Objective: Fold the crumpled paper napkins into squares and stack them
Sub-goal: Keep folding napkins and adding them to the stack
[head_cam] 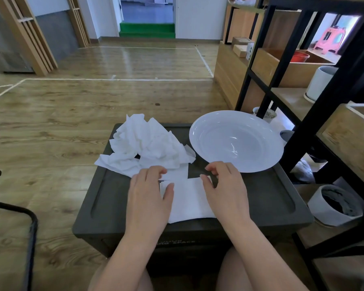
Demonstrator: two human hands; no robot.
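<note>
Progress looks early, judging from how the paper lies. On the dark grey plastic storage box (261,198) that serves as the work surface, a loose heap of crumpled white paper napkins (147,143) fills the far left corner and spills over the left edge, none of them folded yet. No stack of finished squares shows anywhere; a flatter white piece (176,174) peeks out just beyond the fingers, but whether it is a folded napkin or part of the heap cannot be told.

At the middle of the near edge lies one smoothed white paper napkin (187,202), spread flat and roughly rectangular, so this looks like the first fold in hand, with the whole heap left to do afterwards.

The left hand (148,194) rests palm down on the left part of that flat napkin, fingers loosely bent and reaching toward its far left corner, thumb lying across the paper; it seems to be pressing rather than pinching. The right hand (223,185) sits over the napkin's right side with fingers curled, thumb and forefinger appearing to nip the far right corner, likely ready to lift it over.

Toward the far right corner sits a wide, shallow white plate (210,131), with nothing in it, overhanging the box's right edge.
</note>
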